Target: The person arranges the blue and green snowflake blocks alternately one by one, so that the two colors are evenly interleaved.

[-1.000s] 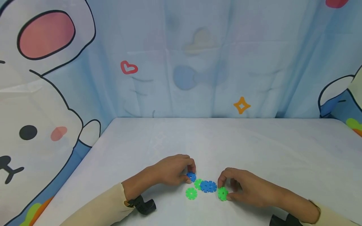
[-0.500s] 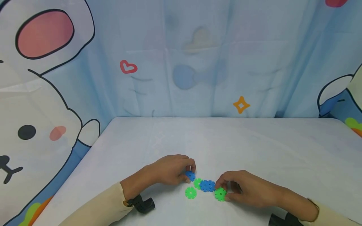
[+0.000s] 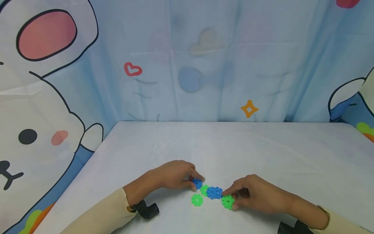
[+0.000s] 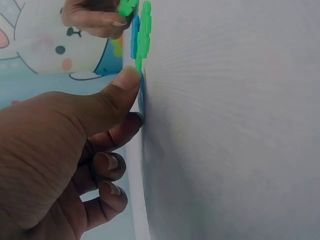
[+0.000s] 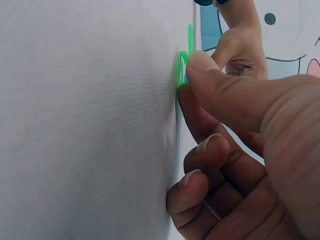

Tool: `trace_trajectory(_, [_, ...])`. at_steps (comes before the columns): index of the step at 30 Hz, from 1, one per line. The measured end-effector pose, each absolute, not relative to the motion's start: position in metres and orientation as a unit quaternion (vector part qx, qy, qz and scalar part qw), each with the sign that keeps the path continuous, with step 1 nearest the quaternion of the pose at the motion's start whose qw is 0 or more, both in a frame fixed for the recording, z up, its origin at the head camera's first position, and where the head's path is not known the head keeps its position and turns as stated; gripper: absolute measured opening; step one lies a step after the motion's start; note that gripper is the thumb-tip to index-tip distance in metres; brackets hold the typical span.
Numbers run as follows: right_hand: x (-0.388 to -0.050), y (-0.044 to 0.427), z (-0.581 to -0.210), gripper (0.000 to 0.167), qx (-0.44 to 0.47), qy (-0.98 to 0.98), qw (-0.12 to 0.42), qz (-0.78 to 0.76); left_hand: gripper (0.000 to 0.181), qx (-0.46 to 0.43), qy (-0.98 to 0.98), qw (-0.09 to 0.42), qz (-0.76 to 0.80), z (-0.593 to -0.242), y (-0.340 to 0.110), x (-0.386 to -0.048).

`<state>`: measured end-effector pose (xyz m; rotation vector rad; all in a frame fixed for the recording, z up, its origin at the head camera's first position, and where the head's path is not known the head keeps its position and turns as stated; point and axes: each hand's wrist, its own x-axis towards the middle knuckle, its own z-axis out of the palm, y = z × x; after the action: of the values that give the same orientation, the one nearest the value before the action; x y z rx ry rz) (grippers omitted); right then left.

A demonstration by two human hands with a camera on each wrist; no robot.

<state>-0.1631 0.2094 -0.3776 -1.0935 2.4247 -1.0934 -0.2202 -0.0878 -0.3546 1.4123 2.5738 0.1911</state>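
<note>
Small notched plastic discs, shaped like snowflake building pieces, lie on the white table. My left hand (image 3: 176, 175) pinches a blue disc (image 3: 197, 184) between thumb and index finger at the row's far left end. Touching it is a green disc (image 3: 204, 190), followed by blue discs (image 3: 214, 192) that appear joined. At the right end my right hand (image 3: 257, 195) grips another green disc (image 3: 228, 202) by its edge, with the index fingertip at the blue discs. Whether that green disc is slotted in, I cannot tell. A loose green disc (image 3: 197, 200) lies just nearer than the row.
A white cloth-covered table (image 3: 263, 149) spreads around the hands. Behind it hangs a light blue curtain (image 3: 190, 97) with cartoon prints. Black wrist cameras are strapped on both arms, the left camera (image 3: 149, 210) hanging close over the table.
My right hand has moved slightly left, bringing its green disc up against the blue discs, and its index finger has straightened. The left index finger has stretched further over its blue disc.
</note>
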Motion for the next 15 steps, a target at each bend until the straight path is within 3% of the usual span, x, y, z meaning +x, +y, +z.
trace_trajectory(8, [-0.1630, 0.2082, -0.3752, 0.035, -0.354, 0.838, 0.151, -0.388, 0.045, 0.488, 0.856, 0.142, 0.096, -0.3538, -0.0907, -0.2235])
trace_trajectory(15, [-0.1639, 0.2083, -0.3769, 0.032, -0.362, 0.843, 0.151, -0.369, 0.041, 0.502, 0.849, 0.131, 0.098, -0.3547, -0.0914, -0.2247])
